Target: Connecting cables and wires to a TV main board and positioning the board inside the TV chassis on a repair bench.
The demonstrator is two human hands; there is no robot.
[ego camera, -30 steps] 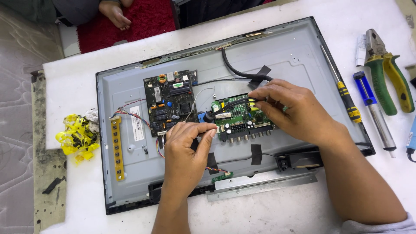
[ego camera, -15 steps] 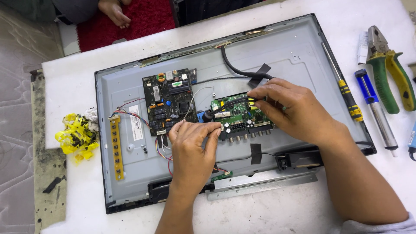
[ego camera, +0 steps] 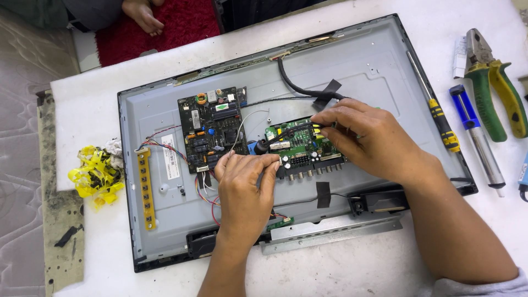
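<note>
White table (ego camera: 352,275): both hands, left hand (ego camera: 245,190) and right hand (ego camera: 366,137), pinch the green circuit board (ego camera: 300,146) between them.

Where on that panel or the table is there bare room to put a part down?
Bare metal lies on the panel's upper right, between the black cable and the screwdriver. White table is free below the panel's lower edge, between the two forearms. It is crowded around the green board, under the left hand and right hand, and by the pliers at right.
</note>
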